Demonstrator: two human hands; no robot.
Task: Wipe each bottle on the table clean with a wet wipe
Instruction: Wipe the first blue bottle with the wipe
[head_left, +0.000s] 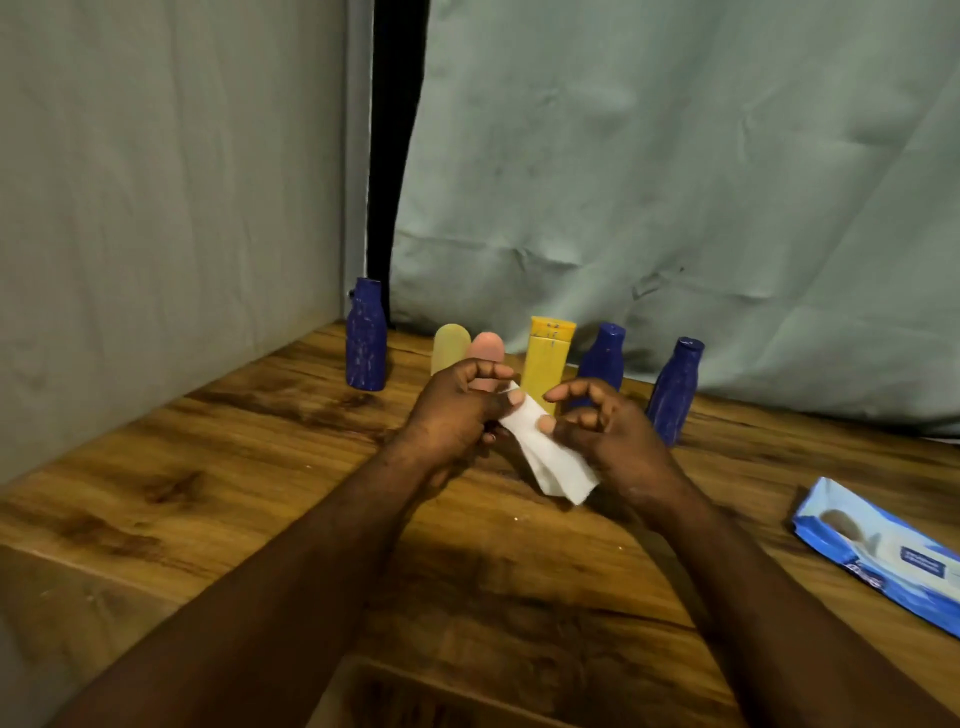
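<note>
Both hands hold a folded white wet wipe (550, 454) above the middle of the wooden table (208, 467). My left hand (457, 415) pinches its upper end and my right hand (602, 426) pinches its right edge. Behind them stands a row of bottles: a dark blue bottle (366, 340) at far left, a pale yellow bottle (448, 348), a pink bottle (488, 348) partly hidden by my left hand, a yellow tube (548, 358), and two more blue bottles (605, 356) (675, 389) on the right.
A blue pack of wet wipes (883, 551) lies flat at the table's right edge. Grey-green cloth (675, 182) hangs behind the bottles and along the left side, with a dark gap (392, 156) between the sheets.
</note>
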